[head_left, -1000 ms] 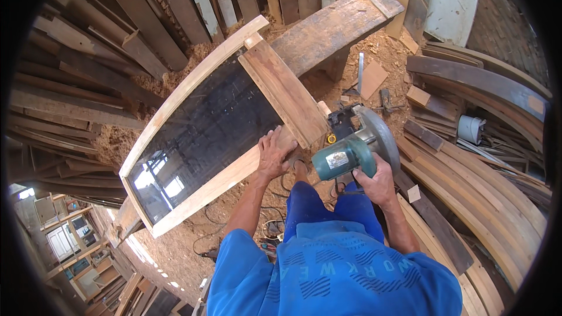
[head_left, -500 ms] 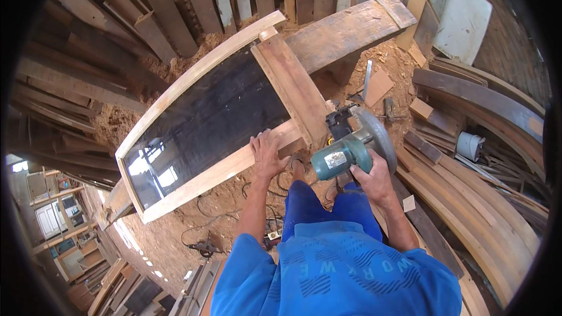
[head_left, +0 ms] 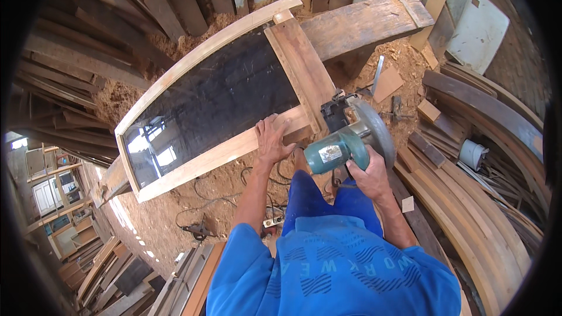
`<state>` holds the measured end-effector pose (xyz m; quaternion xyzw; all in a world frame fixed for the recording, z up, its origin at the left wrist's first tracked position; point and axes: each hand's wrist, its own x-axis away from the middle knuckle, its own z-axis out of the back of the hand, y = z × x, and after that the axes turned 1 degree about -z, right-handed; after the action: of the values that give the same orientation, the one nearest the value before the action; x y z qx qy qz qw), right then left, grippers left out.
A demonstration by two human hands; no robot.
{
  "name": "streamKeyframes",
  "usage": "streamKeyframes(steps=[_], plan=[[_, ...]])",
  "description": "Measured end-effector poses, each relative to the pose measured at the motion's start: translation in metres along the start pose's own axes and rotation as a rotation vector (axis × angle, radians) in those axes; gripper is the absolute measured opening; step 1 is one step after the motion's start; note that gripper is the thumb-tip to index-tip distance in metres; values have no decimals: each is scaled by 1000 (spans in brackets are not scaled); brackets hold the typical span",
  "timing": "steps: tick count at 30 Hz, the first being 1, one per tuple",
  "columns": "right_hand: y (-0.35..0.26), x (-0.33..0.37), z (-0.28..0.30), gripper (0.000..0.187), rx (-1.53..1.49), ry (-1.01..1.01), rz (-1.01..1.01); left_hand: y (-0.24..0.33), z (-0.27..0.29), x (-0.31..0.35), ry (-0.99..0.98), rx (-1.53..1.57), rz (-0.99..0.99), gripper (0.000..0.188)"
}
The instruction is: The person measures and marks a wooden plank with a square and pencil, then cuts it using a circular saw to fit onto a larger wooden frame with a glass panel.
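The left hand [head_left: 273, 138] lies flat, grip released, pressing on the near rail of a wooden door frame [head_left: 202, 161] with a dark glass panel [head_left: 216, 102]. The frame rests slanted across a weathered plank worktop [head_left: 357, 23]. Just right of it, the right hand [head_left: 364, 177] is clenched around a green circular saw [head_left: 345, 140] at the frame's right corner. Sawdust [head_left: 170, 222] covers the floor.
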<state>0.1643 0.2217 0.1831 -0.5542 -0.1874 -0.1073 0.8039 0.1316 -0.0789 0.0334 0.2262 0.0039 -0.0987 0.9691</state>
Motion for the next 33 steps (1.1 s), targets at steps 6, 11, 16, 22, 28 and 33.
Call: streamKeyframes(steps=[6, 11, 16, 22, 28, 33], plan=[[-2, 2, -12, 30, -25, -23, -25, -1, 2, -1, -14, 16, 4, 78], [9, 0, -21, 29, 36, -16, 26, -2, 1, -2, 16, 26, -25, 78], [9, -6, -30, 29, -14, -17, -5, -1, 2, -2, 12, 28, -2, 77], [7, -14, -34, 26, -60, -47, -21, -4, -2, -2, -8, 16, 7, 72], [4, -21, -35, 25, -136, -66, -61, -3, -2, -4, -27, 19, 29, 66], [4, -28, -36, 25, -46, -59, 36, -3, -3, -4, -24, 24, 39, 64]])
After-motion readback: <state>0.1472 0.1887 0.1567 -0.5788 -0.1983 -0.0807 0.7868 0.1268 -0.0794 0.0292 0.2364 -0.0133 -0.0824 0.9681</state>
